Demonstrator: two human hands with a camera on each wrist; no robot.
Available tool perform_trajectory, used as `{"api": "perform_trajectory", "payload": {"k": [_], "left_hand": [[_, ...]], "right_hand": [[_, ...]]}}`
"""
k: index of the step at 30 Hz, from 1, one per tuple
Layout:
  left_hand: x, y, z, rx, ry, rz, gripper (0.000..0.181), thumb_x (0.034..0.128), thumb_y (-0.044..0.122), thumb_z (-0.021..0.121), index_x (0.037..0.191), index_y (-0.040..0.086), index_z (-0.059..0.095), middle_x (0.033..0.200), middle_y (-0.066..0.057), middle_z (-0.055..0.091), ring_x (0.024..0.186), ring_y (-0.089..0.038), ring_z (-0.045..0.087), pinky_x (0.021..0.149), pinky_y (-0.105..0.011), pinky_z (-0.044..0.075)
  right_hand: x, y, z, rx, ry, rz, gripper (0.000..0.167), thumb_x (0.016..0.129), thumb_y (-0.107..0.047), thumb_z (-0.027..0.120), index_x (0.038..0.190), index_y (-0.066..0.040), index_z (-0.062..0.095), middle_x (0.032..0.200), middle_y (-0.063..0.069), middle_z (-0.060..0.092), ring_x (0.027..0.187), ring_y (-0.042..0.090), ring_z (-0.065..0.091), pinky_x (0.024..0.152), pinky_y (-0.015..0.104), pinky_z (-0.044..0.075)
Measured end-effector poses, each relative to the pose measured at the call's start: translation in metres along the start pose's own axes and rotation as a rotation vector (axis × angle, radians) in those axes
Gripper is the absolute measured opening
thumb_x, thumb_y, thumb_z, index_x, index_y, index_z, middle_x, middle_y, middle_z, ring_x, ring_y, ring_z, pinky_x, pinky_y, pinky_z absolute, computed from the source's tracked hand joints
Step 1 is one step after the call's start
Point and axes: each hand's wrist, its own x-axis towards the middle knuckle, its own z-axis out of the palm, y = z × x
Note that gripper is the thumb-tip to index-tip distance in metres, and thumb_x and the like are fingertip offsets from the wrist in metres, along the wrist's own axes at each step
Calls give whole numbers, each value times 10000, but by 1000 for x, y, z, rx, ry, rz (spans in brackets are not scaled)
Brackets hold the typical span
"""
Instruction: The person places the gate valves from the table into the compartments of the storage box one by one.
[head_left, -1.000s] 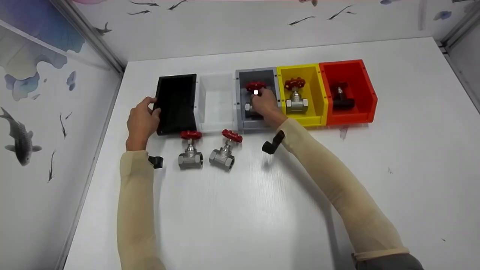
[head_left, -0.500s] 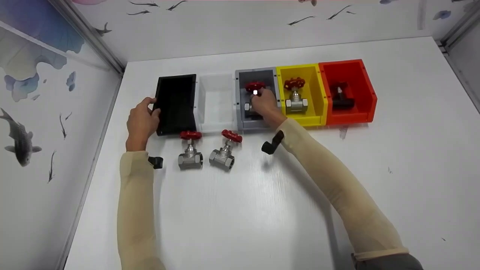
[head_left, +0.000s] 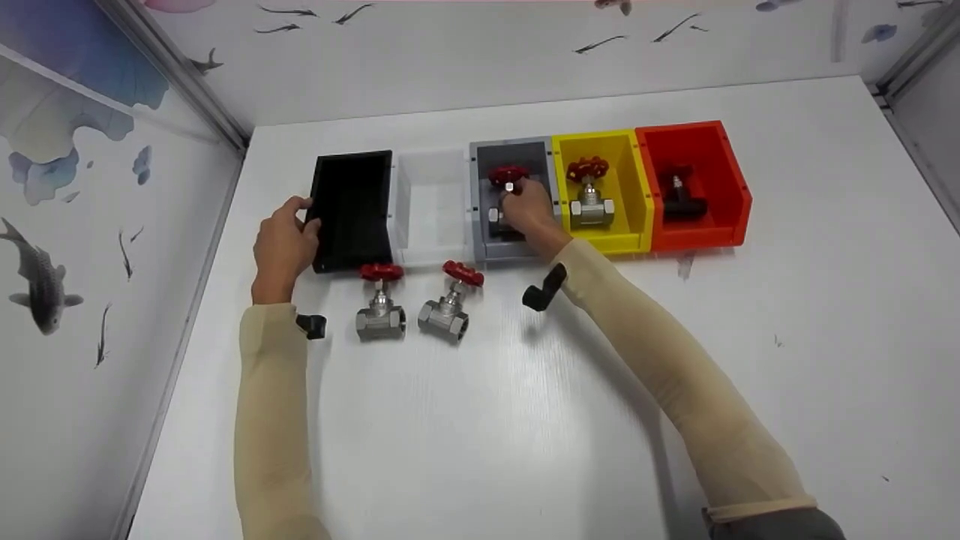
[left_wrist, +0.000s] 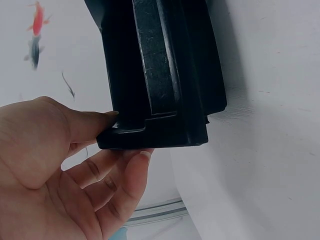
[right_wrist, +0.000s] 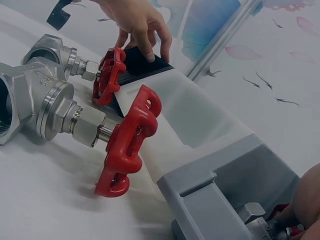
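At the left end of the row, my left hand (head_left: 283, 244) pinches the side wall of the black bin (head_left: 351, 210). The left wrist view shows the thumb over the rim and the fingers against the outer wall. My right hand (head_left: 534, 214) reaches into the grey bin (head_left: 517, 249) and holds a gate valve (head_left: 508, 175) with a red handwheel near its stem. Fingers cover part of that valve. On the table before the bins lie two more valves, one upright to the view (head_left: 381, 311) and one tilted (head_left: 447, 309).
Between black and grey stands a white bin (head_left: 435, 206). To the right, a yellow bin (head_left: 634, 241) holds a red-wheeled valve (head_left: 591, 202), and a red bin (head_left: 731, 202) holds a dark-bodied valve (head_left: 684, 202). Walls (head_left: 480, 67) rise behind and at the left.
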Motion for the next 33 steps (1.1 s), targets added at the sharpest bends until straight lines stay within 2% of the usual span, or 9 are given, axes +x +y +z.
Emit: {"api": "perform_trajectory", "payload": {"k": [13,16,20,23,28,33], "left_hand": [[0,0,0,9,-9,-1,382,1022,176,534,1389,68,534,943,-196,686,713,-279,603,628,-379,422],[0,1,-1,10,-7,0,379,1021,169,537,1385,67,539,946,-199,692,726,-289,609,639,-384,428],[1,1,-1,16,-6,-3,374,1019,161,537,1381,68,544,965,-209,697,763,-314,622,668,-402,440],[1,1,-1,13,-9,-6,376,1018,160,535,1382,66,540,982,-215,700,778,-323,631,683,-416,449],[1,0,0,8,-7,-7,377,1018,160,533,1381,60,537,999,-221,703,795,-335,641,695,-436,459],[1,0,-1,4,-11,-11,381,1019,165,531,1385,58,534,974,-216,692,767,-319,625,673,-413,442]], "right_hand": [[-4,-2,-1,-25,-1,-11,544,1006,-204,476,1511,-37,364,1513,116,446,1270,208,476,1076,356,403],[-8,-2,-3,-18,-22,-25,565,998,-192,474,1524,-41,336,1527,116,426,1268,214,469,1057,357,413],[-15,-4,-4,-47,-58,-35,649,981,-189,481,1564,-48,233,1590,120,326,1334,223,412,1097,365,376],[-20,-6,-4,-106,-68,-43,707,975,-217,499,1579,-51,172,1631,130,229,1424,229,321,1159,384,304],[-27,-8,-5,-207,-60,-91,740,984,-285,525,1581,-48,158,1650,174,101,1511,279,148,1203,419,200],[-36,-8,-6,-307,-45,-162,741,982,-318,545,1569,-32,195,1618,230,135,1487,323,201,1190,450,231]]}}
